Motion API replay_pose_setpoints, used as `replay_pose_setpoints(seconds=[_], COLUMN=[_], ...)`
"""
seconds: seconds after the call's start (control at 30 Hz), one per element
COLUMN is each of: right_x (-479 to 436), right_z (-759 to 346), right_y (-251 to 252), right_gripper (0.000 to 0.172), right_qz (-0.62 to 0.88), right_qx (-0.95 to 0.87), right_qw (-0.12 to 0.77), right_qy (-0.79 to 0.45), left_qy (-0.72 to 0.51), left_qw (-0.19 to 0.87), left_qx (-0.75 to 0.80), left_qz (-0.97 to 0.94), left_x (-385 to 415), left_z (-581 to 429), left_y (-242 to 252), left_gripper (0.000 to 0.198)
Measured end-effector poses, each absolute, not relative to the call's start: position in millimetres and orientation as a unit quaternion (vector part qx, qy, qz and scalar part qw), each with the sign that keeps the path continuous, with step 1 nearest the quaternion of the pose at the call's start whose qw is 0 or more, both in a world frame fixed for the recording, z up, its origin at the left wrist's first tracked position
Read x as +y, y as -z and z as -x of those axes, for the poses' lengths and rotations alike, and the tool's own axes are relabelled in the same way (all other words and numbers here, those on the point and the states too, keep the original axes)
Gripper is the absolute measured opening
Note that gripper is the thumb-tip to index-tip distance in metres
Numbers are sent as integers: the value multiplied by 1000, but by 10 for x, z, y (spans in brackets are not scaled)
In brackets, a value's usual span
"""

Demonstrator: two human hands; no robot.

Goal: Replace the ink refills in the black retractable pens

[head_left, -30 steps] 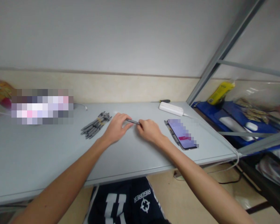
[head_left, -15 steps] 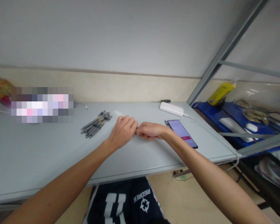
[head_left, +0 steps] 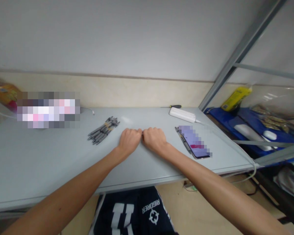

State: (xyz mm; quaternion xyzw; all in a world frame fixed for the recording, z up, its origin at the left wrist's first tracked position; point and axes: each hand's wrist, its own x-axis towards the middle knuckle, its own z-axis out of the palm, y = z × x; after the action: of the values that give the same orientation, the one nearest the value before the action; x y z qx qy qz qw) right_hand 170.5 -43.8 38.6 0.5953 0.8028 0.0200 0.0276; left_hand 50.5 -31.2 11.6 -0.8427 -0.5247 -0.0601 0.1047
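Note:
My left hand and my right hand rest side by side on the grey table, knuckles touching. Both are closed into fists. A grey pen seen between them earlier is now hidden inside the fists, with only a tiny glint showing where the hands meet. A loose pile of several grey pens lies on the table to the left of my left hand. A phone lies flat to the right of my right hand.
A white power adapter with a cable sits at the back of the table, a small screwdriver behind it. A metal frame post rises on the right. Beyond it a blue surface holds a yellow packet and clutter.
My hands have drawn together over the pen. One second ago the pen showed between them; now both fists are closed and touching, hiding it.

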Motion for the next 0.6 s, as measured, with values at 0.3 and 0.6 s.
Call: replay_pose_setpoints(seconds=[0.3, 0.6], right_x=[-376, -286], right_z=[-1679, -1703], right_y=[-309, -294], right_gripper=[43, 41], right_qz=[-589, -547], right_qx=[805, 833], right_qw=[0, 15], right_qy=[-62, -80], left_qy=[43, 42], left_qw=[28, 4], left_qx=[-592, -616], left_qz=[805, 787], left_x=[-332, -315], left_z=[-522, -544], left_y=[-170, -188], left_gripper=[33, 33])
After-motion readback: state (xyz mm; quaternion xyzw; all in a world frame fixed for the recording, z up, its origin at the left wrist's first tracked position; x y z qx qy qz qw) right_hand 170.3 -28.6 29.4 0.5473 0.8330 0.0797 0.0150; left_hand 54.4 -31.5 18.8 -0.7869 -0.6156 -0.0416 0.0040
